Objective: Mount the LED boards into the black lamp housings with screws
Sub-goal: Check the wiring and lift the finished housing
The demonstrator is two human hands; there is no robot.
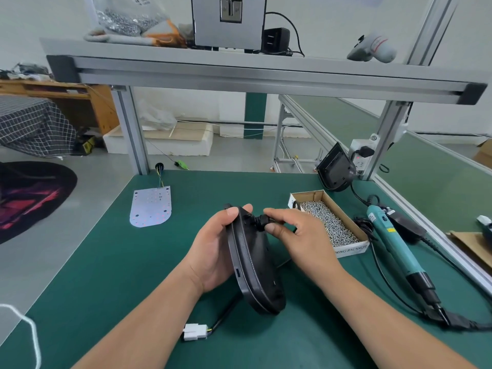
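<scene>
One held housing (250, 267), green mat (149, 275), grey floor (77, 241)

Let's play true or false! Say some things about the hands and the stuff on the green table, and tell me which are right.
The left hand holds the black lamp housing. True.
The LED board is inside that housing. False: it lies on the green mat, left of the hands.
The right hand holds the teal screwdriver. False: the screwdriver lies on the mat; the hand pinches a black fitting on the housing.
The cardboard box holds screws. True.
A second black housing stands at the back right. True.
</scene>
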